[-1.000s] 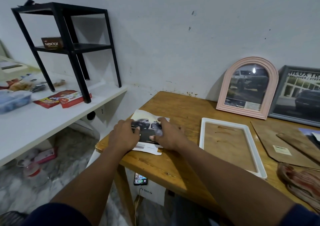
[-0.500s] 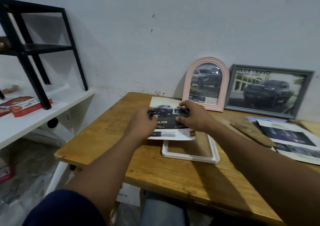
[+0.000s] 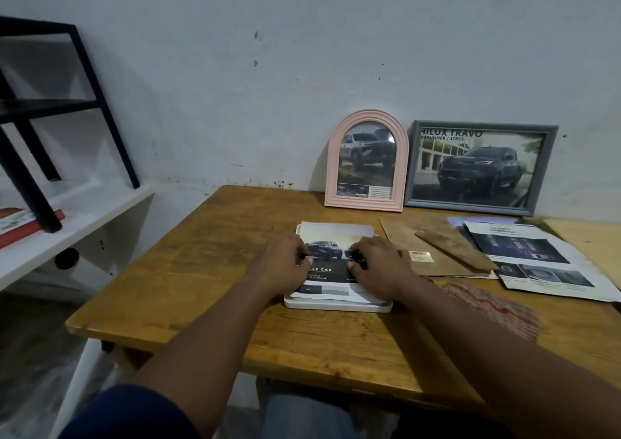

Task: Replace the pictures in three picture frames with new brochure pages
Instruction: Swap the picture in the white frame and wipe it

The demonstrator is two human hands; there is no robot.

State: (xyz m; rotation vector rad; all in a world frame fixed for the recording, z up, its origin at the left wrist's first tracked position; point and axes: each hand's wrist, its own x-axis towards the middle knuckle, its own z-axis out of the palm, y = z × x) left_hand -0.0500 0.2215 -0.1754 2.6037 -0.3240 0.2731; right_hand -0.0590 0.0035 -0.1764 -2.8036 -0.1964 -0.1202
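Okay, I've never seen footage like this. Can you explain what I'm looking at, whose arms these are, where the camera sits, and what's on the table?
There is no machine here. A person works with bare hands, and one camera worn on the head looks forward and down, so the arms reach in from below. The left hand and right hand both rest on a brochure page showing cars. The page is laid over a white frame that lies flat on the wooden table. Nothing is held in the air. Against the wall stand a pink arched frame and a grey frame, each with a car picture. To the right lie brown backing boards, loose brochure pages and a patterned cloth.
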